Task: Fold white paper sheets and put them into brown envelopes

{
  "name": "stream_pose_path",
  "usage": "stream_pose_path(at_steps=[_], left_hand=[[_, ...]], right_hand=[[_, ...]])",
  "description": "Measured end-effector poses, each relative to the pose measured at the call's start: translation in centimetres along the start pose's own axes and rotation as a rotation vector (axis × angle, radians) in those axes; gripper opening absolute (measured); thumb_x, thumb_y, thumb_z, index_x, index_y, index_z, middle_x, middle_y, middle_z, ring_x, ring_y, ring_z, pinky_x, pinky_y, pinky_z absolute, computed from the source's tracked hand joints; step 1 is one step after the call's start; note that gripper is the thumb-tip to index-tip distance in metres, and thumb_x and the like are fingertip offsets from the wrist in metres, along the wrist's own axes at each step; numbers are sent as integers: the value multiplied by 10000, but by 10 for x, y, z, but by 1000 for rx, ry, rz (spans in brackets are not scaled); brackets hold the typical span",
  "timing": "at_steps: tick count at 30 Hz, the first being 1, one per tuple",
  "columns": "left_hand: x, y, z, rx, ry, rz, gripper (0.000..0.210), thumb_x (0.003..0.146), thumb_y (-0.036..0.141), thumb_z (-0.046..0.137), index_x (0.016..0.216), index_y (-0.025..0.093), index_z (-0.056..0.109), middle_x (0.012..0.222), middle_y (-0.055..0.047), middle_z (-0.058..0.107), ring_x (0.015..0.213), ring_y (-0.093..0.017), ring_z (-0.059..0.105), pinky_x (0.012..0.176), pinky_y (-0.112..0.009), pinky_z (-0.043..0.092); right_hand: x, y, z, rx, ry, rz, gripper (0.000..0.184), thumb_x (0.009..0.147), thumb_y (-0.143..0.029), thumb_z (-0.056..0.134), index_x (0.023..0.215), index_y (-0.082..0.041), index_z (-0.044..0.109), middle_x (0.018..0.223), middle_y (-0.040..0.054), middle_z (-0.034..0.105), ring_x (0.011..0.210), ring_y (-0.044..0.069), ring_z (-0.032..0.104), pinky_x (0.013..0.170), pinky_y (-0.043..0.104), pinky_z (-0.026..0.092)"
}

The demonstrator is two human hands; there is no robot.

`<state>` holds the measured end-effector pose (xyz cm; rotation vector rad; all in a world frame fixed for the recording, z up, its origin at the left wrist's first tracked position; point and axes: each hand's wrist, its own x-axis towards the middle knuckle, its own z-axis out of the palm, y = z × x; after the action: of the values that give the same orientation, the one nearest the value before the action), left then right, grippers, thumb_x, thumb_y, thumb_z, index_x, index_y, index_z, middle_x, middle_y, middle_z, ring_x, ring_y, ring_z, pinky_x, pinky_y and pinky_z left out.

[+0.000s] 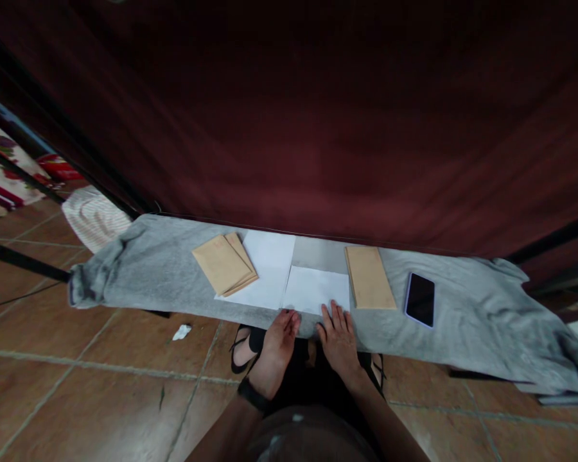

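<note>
A folded white sheet of paper lies on the grey cloth in front of me. My right hand rests palm down at its lower right edge, fingers stretched and apart. At the lower left corner of that sheet is my left hand, its fingers curled together; whether the corner is between them is hidden. Left of the folded sheet, a flat white sheet lies partly under a fanned stack of brown envelopes. Another stack of brown envelopes sits just right of the folded sheet.
A dark-screened phone with a pale purple edge lies at the right on the grey cloth covering the narrow bench. Behind it hangs a dark red curtain. A white scrap is on the tiled floor.
</note>
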<state>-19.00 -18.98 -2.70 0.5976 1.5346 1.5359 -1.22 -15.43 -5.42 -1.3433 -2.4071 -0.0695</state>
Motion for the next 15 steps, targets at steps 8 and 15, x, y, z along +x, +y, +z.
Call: stream_pose_path(at_steps=[8, 15], left_hand=[[11, 17, 28, -28, 49, -151, 390, 753, 520, 708, 616, 203, 525, 499, 15, 550, 402, -103, 481, 396, -227, 390], [-23, 63, 49, 336, -53, 338, 334, 875, 428, 627, 634, 198, 609, 643, 14, 573, 651, -132, 554, 646, -239, 465]], right_hand=[[1, 1, -2, 48, 16, 18, 523, 1032, -384, 426, 1506, -164, 444, 1571, 175, 414, 1433, 314, 414, 1173, 518, 294], [33, -14, -26, 564, 53, 224, 606, 998, -460, 429, 1509, -136, 428, 1520, 180, 482, 1397, 294, 467, 1117, 468, 425]])
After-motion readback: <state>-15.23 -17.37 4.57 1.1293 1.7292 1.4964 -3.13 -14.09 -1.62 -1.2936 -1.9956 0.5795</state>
